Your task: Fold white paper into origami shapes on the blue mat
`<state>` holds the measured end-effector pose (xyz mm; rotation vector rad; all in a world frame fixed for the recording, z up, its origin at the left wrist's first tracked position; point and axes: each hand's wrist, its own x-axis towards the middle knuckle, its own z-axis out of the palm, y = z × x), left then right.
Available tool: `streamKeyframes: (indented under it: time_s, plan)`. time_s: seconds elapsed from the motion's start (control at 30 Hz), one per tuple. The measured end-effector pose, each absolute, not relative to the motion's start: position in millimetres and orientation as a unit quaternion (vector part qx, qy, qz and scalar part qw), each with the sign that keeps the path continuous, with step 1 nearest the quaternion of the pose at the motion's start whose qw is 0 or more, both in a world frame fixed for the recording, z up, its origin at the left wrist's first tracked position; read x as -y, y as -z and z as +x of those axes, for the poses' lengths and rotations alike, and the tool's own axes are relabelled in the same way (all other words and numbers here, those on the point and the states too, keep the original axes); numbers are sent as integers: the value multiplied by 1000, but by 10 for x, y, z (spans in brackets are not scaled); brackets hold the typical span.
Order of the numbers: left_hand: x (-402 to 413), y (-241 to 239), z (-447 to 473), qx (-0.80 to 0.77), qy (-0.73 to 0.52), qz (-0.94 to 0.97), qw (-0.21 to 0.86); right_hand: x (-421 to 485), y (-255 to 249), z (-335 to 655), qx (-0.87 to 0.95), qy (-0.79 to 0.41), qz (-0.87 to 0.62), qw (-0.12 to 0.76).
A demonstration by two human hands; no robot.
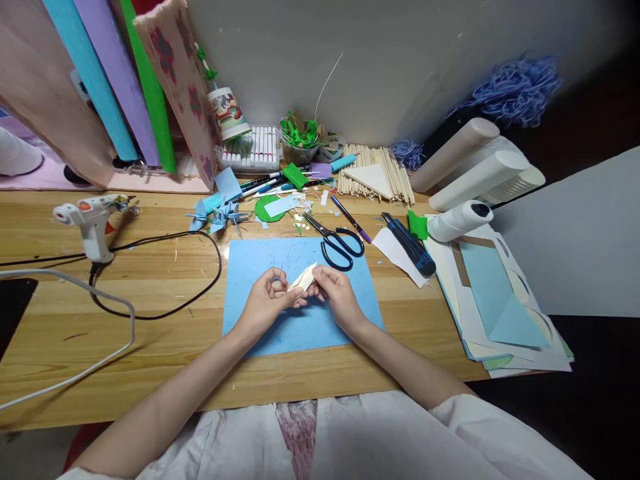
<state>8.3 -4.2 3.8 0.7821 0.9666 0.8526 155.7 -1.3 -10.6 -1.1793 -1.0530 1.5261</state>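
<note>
Folded cream paper: long axis slanted, tip pointing away, rightward.

On the table, the mat marks the clock's centre, with the paper piece above it between the left hand and the right hand. At ten o'clock sits the glue gun; at eleven, the marker box; at twelve, against the wall, the tub. Toward one o'clock lie the scissors, handles on the mat, then the stick pile under a card triangle. At two, the knife partly overlaps a paper strip; at three, the paper stack bears a tube on its far end.
</note>
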Motion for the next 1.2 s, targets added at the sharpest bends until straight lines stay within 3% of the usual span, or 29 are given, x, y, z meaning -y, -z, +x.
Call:
streamKeyframes:
  time_s: [0.73,1.2]
  plan:
    - [48,-17,63,-446,-369,353,735,0,66,1591,567,-524,-493,402]
    - [96,50,58,-525,-349,497,596,-2,69,1590,642,-406,-516,396]
